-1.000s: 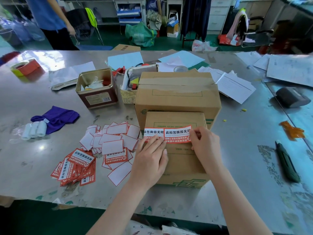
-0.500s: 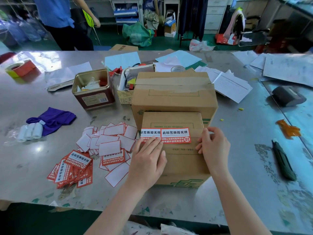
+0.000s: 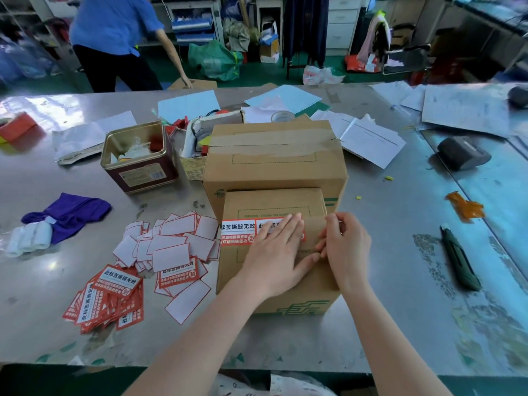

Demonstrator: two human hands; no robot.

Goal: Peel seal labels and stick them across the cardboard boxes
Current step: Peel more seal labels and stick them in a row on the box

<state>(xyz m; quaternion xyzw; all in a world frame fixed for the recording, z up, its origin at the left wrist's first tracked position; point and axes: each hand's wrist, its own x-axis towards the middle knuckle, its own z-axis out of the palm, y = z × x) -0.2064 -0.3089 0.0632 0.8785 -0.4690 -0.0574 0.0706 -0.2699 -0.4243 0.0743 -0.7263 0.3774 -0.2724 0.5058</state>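
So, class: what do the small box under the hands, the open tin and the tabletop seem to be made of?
Small box: matte brown cardboard, printed green.
Open tin: probably thin metal; shiny gold inside, rolled rim.
Tabletop: likely sheet steel; grey, glossy reflections, scuffed.

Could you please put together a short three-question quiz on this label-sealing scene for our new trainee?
1. True or false: the left hand lies flat on the seal label.
2. Which box carries the label: A, the small box, or B, the big box behind it?
3. What lies on the table right of the boxes, nearest the right hand?

Key: 1 true; 2 A; 3 the green utility knife.
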